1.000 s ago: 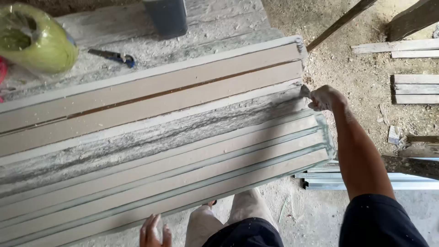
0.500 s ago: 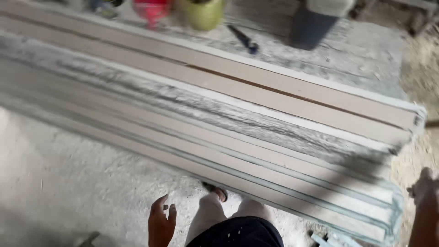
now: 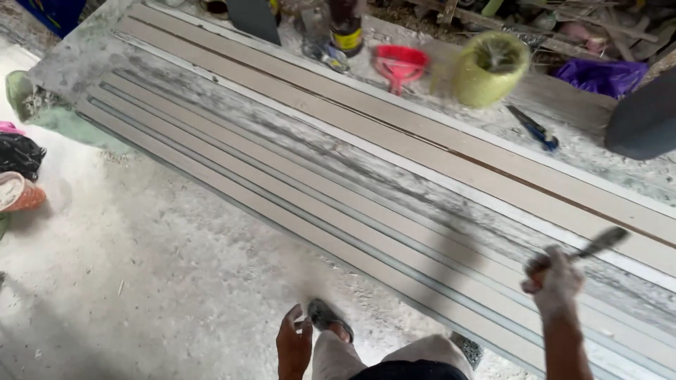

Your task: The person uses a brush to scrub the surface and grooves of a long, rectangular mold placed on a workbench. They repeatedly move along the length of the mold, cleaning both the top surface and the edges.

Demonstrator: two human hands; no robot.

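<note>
Right hand (image 3: 555,276) clenched around the handle of a thin dark tool (image 3: 595,245), blade blurred and angled up over the long beige strips (image 3: 394,151) laid side by side on the dusty worktop (image 3: 84,53), probably to reach their faces. Left hand (image 3: 293,345) hanging empty, fingers loosely apart, beside the knee and above a sandalled foot (image 3: 329,318).

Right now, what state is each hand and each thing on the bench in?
Right hand: fisted on a thin dark tool, raised over the boards.
Left hand: empty, hanging by the leg.
Long beige boards: flat, side by side on the dusty bench.
Yellow-green twine spool: blurred, on its side.
Red scoop: lying flat.
</note>
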